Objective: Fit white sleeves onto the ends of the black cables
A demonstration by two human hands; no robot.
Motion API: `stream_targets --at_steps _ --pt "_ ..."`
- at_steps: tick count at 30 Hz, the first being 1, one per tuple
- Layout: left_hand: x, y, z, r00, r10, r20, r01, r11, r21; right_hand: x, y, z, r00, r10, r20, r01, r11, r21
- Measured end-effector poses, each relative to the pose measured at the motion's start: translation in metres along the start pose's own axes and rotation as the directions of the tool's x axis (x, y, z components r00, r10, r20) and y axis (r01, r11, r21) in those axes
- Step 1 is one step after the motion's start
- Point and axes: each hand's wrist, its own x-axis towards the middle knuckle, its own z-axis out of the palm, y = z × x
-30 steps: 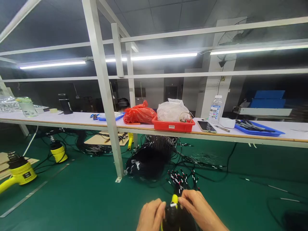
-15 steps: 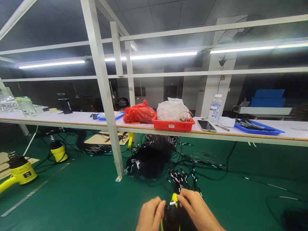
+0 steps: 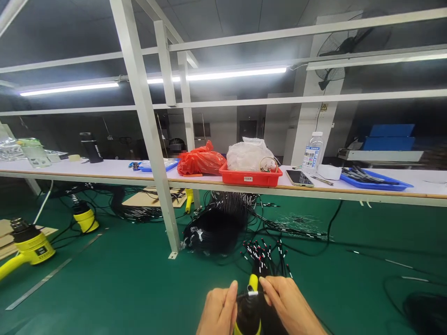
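Observation:
My left hand (image 3: pixel 219 309) and my right hand (image 3: pixel 287 300) pinch a thin black cable, one at each side. Between them a short white sleeve (image 3: pixel 253 293) shows on the cable. Just below it stands a yellow and black heat gun (image 3: pixel 248 312), its black nozzle part close under the cable; whether they touch I cannot tell. Behind the hands lies a bundle of black cables (image 3: pixel 260 253) with white and red marked ends. My fingertips partly hide the cable.
A white bench (image 3: pixel 195 182) runs across in front, bearing a red tray (image 3: pixel 244 178), a phone (image 3: pixel 299 178), a bottle (image 3: pixel 312 153) and a blue tray (image 3: pixel 379 185). Coiled black cable (image 3: pixel 216 228) lies under it. More heat guns (image 3: pixel 35 246) stand left, near a metal post (image 3: pixel 150 116).
The view has tilted slightly down. My left thumb now points more upward, and the fingertips of my two hands are a little farther apart. The white sleeve stays above the heat gun.

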Motion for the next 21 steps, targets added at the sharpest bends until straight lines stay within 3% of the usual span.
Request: stream_targets --at_steps 9,15,18,21 --pt "0.001 -0.004 -0.002 0.999 0.041 -0.008 -0.040 0.997 0.062 -0.001 0.007 0.005 1.000 -0.004 -0.016 0.005 0.998 0.067" --pt "0.001 0.004 -0.004 0.999 0.021 -0.034 -0.021 1.000 0.022 0.010 0.021 0.009 0.991 -0.002 -0.136 0.019 0.992 0.123" --pt "0.004 -0.015 -0.004 0.995 -0.066 -0.070 0.073 0.992 0.101 0.023 0.054 0.008 0.965 0.096 -0.243 -0.080 0.994 0.077" --pt "0.002 -0.058 -0.006 0.987 -0.154 0.055 0.117 0.900 0.420 0.031 0.099 0.007 0.924 0.204 -0.323 -0.196 0.979 0.057"
